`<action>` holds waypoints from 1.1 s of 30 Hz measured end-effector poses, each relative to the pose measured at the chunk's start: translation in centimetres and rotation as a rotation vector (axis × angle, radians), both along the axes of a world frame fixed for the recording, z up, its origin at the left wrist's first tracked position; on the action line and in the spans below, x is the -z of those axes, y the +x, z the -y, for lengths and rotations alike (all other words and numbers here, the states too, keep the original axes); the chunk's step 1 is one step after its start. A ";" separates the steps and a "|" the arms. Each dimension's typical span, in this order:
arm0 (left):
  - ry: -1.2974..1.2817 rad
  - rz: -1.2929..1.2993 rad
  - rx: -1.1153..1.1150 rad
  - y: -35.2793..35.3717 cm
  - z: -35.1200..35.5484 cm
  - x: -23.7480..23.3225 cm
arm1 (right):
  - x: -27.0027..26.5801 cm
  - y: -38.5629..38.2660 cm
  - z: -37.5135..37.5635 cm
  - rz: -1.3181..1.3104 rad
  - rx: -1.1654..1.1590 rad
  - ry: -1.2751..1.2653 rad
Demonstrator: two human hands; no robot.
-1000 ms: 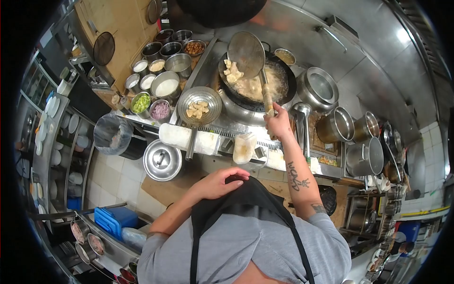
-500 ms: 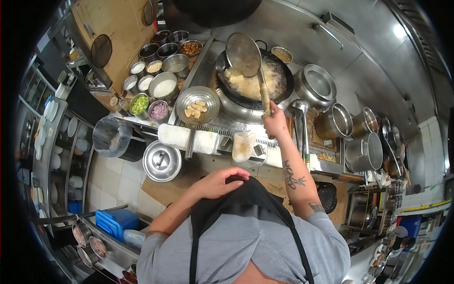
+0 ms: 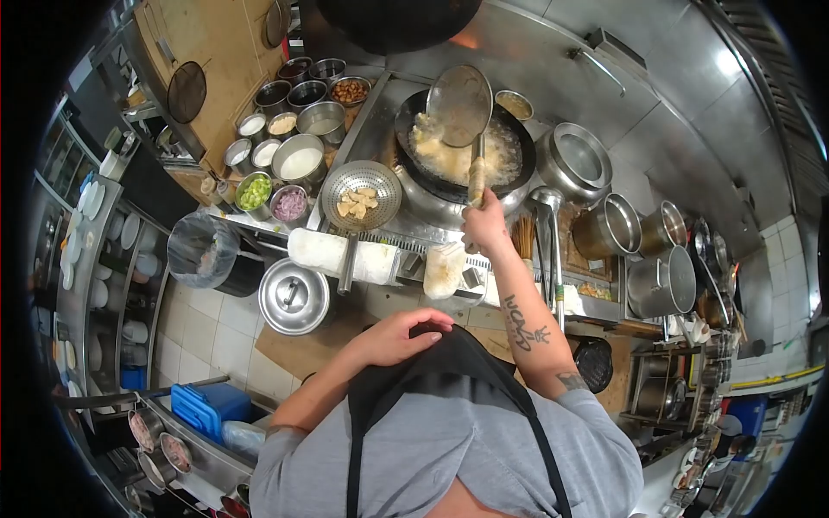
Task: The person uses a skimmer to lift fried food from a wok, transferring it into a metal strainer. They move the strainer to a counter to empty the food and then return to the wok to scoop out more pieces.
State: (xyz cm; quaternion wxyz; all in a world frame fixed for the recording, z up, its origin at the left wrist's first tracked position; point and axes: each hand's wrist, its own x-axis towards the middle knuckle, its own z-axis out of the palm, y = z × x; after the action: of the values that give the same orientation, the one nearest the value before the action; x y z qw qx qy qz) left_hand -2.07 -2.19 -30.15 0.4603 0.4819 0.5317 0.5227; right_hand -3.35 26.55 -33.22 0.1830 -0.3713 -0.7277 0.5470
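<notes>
My right hand (image 3: 485, 228) is wrapped around the wooden handle of a round mesh skimmer (image 3: 459, 105). The skimmer head is over a black wok (image 3: 523, 173), where pale pieces of food (image 3: 449, 157) bubble in oil. My left hand (image 3: 401, 337) rests against the black apron (image 3: 462, 371) at my waist, fingers stretched out and holding nothing. Left of the wok sits a perforated strainer ladle (image 3: 339, 181) with several light brown pieces (image 3: 357, 203) in it, its handle pointing toward me.
Metal tubs of sauces, chopped green vegetable (image 3: 255, 193) and chopped purple onion (image 3: 288, 205) stand at the left. Folded white cloths (image 3: 316, 249) lie along the stove's front edge. Steel pots (image 3: 608, 226) and a ladle (image 3: 546, 203) are at the right. A lidded pot (image 3: 294, 302) and lined bin (image 3: 204, 250) stand below.
The skimmer head has shifted right over the wok, and its handle now points more straight toward me. My right hand has moved a little left; my left hand has stayed in place.
</notes>
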 end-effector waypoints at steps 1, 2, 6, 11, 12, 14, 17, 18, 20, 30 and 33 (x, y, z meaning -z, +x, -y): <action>0.003 0.012 -0.002 0.0 0.0 0.0 | -0.8 0.0 1.1 -0.025 0.021 -0.080; 0.002 0.003 -0.002 -0.1 -0.1 0.0 | -0.2 -0.4 1.6 -0.032 0.032 -0.075; -0.003 -0.010 -0.013 -0.5 0.1 -0.2 | 3.3 -2.6 2.0 -0.063 0.086 -0.037; -0.006 -0.005 -0.028 -0.6 0.2 -0.2 | 2.3 -5.9 -0.1 -0.019 0.109 -0.097; -0.008 -0.002 -0.031 -0.5 0.3 -0.2 | 1.6 -6.4 -0.6 -0.010 0.095 -0.107; -0.011 0.003 -0.036 -0.5 0.4 -0.2 | -1.0 -6.4 -1.0 0.005 0.043 -0.081; -0.008 0.002 -0.047 -0.7 0.4 -0.3 | -2.8 -4.8 -1.9 0.119 -0.042 -0.132; -0.008 0.002 -0.047 -0.7 0.3 -0.2 | -2.5 -4.2 -2.2 0.157 -0.069 -0.120; 0.006 0.010 -0.045 -0.7 0.2 0.1 | -3.9 -2.0 -1.2 0.158 -0.099 -0.204; 0.016 -0.015 -0.022 -1.3 -0.5 0.3 | -5.0 5.8 0.0 0.128 -0.153 -0.307; 0.011 0.007 -0.018 -1.3 -0.7 0.4 | -7.0 7.4 0.8 0.168 -0.190 -0.304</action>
State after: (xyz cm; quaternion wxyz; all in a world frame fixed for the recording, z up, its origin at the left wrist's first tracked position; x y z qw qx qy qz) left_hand -3.38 -1.49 -30.53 0.4547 0.4780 0.5315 0.5314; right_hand 4.05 25.73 -26.19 0.0111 -0.3686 -0.6812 0.6324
